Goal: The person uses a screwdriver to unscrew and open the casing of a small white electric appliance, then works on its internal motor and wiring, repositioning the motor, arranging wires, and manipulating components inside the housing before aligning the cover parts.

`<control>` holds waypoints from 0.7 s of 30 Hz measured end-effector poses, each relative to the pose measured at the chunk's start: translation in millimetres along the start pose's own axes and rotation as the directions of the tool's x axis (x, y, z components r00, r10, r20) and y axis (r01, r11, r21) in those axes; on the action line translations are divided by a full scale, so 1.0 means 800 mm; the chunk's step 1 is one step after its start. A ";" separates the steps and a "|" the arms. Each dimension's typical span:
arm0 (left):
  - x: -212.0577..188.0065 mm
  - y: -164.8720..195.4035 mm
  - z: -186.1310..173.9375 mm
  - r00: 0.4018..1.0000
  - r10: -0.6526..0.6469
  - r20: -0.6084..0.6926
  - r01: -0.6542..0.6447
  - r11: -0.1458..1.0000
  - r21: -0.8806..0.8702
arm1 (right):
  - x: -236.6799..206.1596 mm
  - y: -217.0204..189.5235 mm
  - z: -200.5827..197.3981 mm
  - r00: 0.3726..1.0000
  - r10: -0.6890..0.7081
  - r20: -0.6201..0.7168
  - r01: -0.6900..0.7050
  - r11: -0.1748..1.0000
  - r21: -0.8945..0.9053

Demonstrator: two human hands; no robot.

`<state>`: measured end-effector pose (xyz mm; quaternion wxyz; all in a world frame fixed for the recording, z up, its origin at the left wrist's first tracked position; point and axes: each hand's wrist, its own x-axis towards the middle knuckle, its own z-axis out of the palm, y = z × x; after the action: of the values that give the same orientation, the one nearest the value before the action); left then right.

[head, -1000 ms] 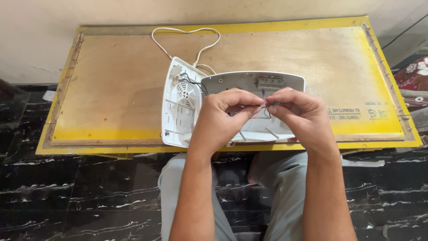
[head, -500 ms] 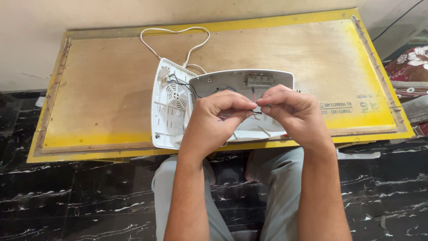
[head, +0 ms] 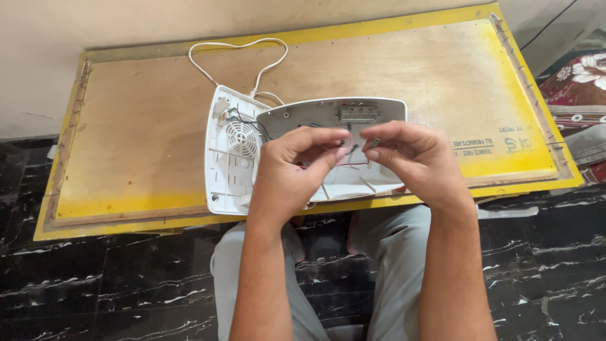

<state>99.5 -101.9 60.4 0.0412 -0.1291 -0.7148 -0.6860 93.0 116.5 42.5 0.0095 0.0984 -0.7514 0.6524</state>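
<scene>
A person sat on a dark marble floor (head: 101, 278) veined with white, knees in grey trousers (head: 391, 271) tucked under the near edge of a low board table (head: 145, 139). The table's top was worn brown plywood with a yellow painted border, scuffed along the edges, and it stood against a plain cream wall (head: 95, 31). A patterned red cloth (head: 581, 82) with pale flowers lay on the floor past the table's right end. On the table, near its front edge, lay an opened white plastic appliance (head: 303, 113) in two shells: one half with a round vent grille, the other tilted up beside it and showing a small metal part and thin wires inside. A white cord (head: 237, 45) looped from it toward the wall. Both hands hovered just above the open shell. The left hand (head: 297, 170) had its fingers curled, thumb and forefinger pinched together on a thin wire (head: 348, 151). The right hand (head: 416, 158) pinched a small dark wire end (head: 374, 143) between thumb and forefinger, close beside the left fingertips but not quite touching them.
</scene>
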 end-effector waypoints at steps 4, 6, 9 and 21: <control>0.003 -0.003 -0.001 0.994 -0.090 -0.060 0.088 0.995 -0.040 | 0.000 0.005 -0.011 0.998 0.025 -0.058 -0.019 0.996 0.088; 0.003 -0.004 -0.003 0.996 -0.070 -0.050 0.067 0.997 -0.044 | 0.002 0.009 -0.017 0.998 -0.004 -0.055 0.012 0.991 0.137; 0.002 -0.006 -0.003 1.000 -0.001 -0.030 0.001 1.000 -0.001 | 0.001 0.013 -0.023 0.996 -0.059 -0.064 0.071 0.976 0.208; 0.012 -0.027 0.019 0.998 -0.029 -0.061 0.028 0.999 -0.015 | 0.004 0.010 -0.029 0.954 0.040 -0.297 -0.003 0.992 0.124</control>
<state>86.5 -86.3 40.7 0.0524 -0.0982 -0.7100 -0.6954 86.1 139.6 38.8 0.1099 -0.0092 -0.7011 0.7045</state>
